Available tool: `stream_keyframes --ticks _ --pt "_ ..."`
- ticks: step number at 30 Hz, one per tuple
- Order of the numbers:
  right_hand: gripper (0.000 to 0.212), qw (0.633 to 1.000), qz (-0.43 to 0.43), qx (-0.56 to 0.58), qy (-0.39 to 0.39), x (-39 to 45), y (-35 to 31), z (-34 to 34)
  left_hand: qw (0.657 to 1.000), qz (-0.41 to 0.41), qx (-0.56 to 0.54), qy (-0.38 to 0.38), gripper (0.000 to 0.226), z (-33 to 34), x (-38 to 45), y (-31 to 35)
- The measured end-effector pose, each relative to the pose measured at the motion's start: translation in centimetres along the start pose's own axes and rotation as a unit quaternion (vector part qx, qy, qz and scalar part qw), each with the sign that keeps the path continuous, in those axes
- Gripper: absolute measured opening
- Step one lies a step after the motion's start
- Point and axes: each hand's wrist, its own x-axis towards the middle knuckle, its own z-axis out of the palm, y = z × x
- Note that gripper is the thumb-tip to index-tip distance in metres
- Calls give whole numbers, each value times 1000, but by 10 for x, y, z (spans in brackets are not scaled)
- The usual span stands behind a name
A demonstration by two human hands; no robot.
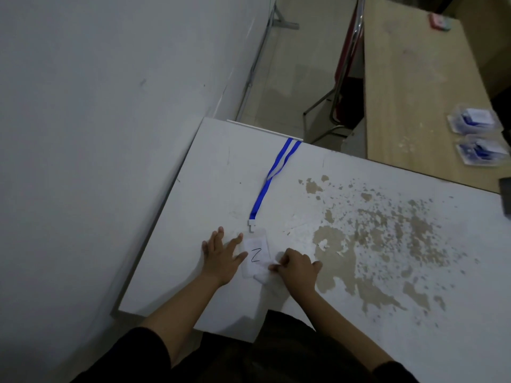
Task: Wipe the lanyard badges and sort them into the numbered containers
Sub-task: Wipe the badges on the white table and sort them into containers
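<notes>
Wiping step in hand, judging by the layout: badge (255,255) flat on the white table (210,167), near the front edge, marked with a handwritten 2, blue lanyard (272,178) running away from it and over the far edge

Left hand (221,254) flat on the table just beside the badge, fingers spread, fingertips touching its left edge and pinning it. Right hand (297,265) curled at the badge's lower right corner, fingers bunched together and pinching a small white wipe (262,275) that rests on that corner

To do it well:
- Keep the spread hand pressing down so the sleeve cannot skate on the smooth top
- Drag the wipe in straight passes from clip end to bottom, not in tiny dabs at 1 corner
- Press lightly over the written 2; probably ink, and possibly smearable if on the outside, though impossible to tell which side it sits on
- Steer clear of the flaking patch (373,239) to the right, where loose chips could cling to the wipe and scratch the plastic
- Flip and repeat on the back, if the back needs it

Sorting not yet begun here: 2 clear containers (472,134), already holding blue items, well apart on the wooden table (401,78) to the right; their numbers too small to read
</notes>
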Motion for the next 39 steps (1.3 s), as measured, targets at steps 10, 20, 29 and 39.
stream_keyframes --ticks 10,20,29,39 --pt "19 970 37 216 107 5 28 -20 982 -102 -90 128 87 -7 -6 42" --pt "21 960 -33 276 -27 0 -17 11 979 -164 -102 57 52 -18 -8 51" --pt "30 896 62 431 -83 0 -34 22 962 -133 -234 51 54 -13 -13 29" --pt "33 888 49 456 -41 5 -30 2 907 -74 -412 29 18 -29 -17 22"
